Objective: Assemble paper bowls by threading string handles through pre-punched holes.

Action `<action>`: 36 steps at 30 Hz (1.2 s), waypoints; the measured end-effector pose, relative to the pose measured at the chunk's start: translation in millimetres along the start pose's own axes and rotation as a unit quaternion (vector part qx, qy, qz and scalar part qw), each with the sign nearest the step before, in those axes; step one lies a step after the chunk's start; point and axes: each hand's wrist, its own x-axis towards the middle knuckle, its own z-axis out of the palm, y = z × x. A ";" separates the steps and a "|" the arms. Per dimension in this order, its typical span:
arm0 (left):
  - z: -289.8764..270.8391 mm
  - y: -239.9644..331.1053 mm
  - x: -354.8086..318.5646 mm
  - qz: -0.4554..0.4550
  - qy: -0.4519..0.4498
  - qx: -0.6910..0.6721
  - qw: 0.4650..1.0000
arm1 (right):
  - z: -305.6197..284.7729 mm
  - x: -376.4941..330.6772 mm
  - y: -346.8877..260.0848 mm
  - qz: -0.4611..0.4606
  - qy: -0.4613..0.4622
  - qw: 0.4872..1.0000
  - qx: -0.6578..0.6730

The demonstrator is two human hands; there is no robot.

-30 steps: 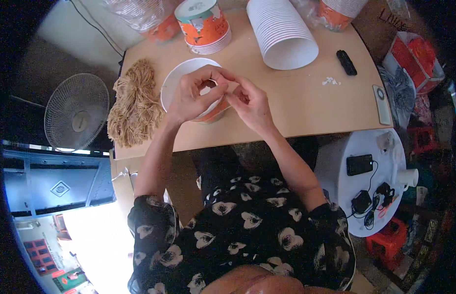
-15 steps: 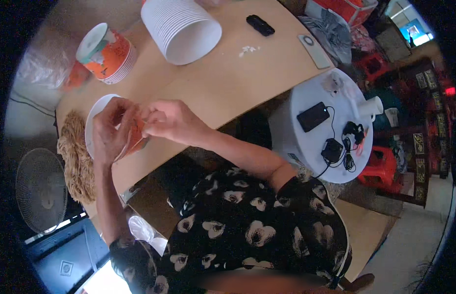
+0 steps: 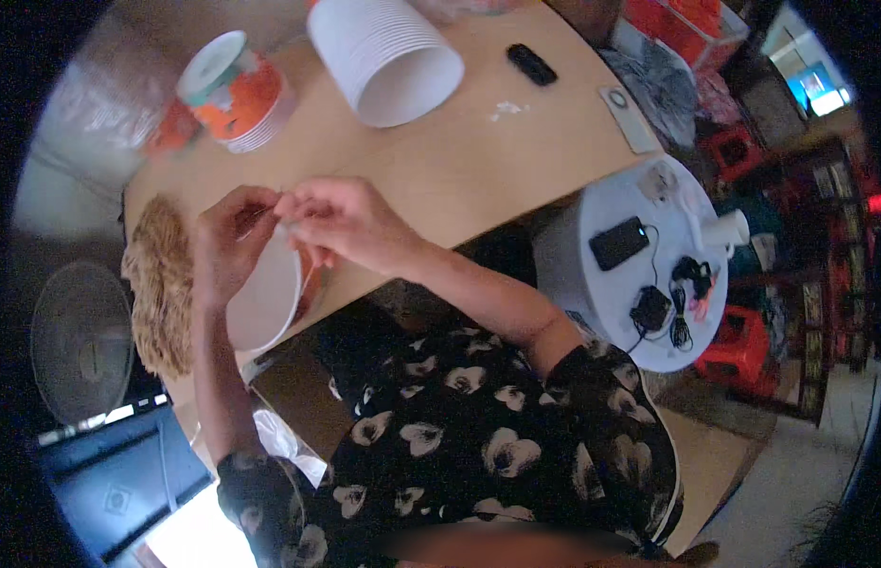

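Observation:
Above a paper bucket, white inside and orange outside, my two hands meet with their fingertips together. My left hand is closed in a pinch, and what lies between its fingers is too small to make out. Closed too is my right hand, fingers bent around a thin pale cord that hangs down by the bucket's orange side. The bucket lies tilted near the table's front edge, its white opening turned toward my left forearm. Left of it rests a thick bundle of tan cords.
Behind my hands stand a stack of orange buckets and a lying stack of white buckets. A black object is on the table. At right, a round white stand carries a phone, cables and a mug.
The bucket has turned and dropped lower, so its white inside faces left and down. My left hand has come out from over its opening to meet my right fingertips. The view has shifted slightly.

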 end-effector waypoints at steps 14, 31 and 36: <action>-2.1 22.8 3.5 0.071 0.000 0.087 0.994 | 3.4 8.9 -14.6 -0.074 0.046 0.992 -0.094; -12.1 -12.2 28.0 0.110 -0.019 0.082 0.990 | 70.9 -4.6 -33.6 -0.181 -0.168 0.961 -0.125; -3.1 -3.2 18.6 0.052 0.021 0.018 0.998 | 87.0 -17.2 -22.6 -0.365 -0.127 0.695 -0.606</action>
